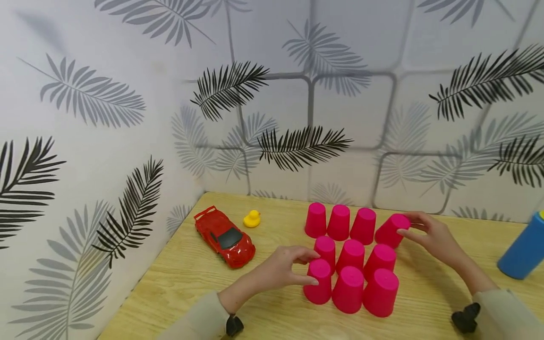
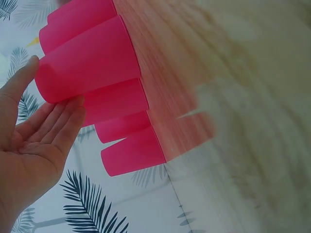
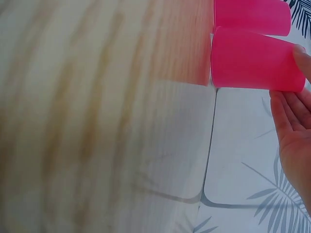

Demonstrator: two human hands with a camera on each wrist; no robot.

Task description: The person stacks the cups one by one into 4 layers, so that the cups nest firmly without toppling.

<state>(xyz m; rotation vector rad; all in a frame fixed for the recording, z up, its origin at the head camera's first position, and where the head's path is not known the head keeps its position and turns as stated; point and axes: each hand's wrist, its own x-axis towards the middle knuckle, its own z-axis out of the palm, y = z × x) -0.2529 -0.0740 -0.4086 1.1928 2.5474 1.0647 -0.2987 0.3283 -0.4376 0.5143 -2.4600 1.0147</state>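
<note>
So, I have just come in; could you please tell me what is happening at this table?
Someone's left hand is gripping the leftmost cup of the nearest row, while the right hand grips the rightmost cup of the back row. Ten pink cups stand upside down on the wooden table, in rows of four, three and three from the back. A red toy car and yellow duck sit to their left.

Ten pink cups [image 1: 350, 255] in all: four in the back row, three in the middle row and three in the front. Also shown are one red toy car [image 1: 227, 237], one yellow duck [image 1: 252, 219], one blue cylinder [image 1: 520, 250], one left hand [image 1: 281, 268] and one right hand [image 1: 434, 237].
</note>
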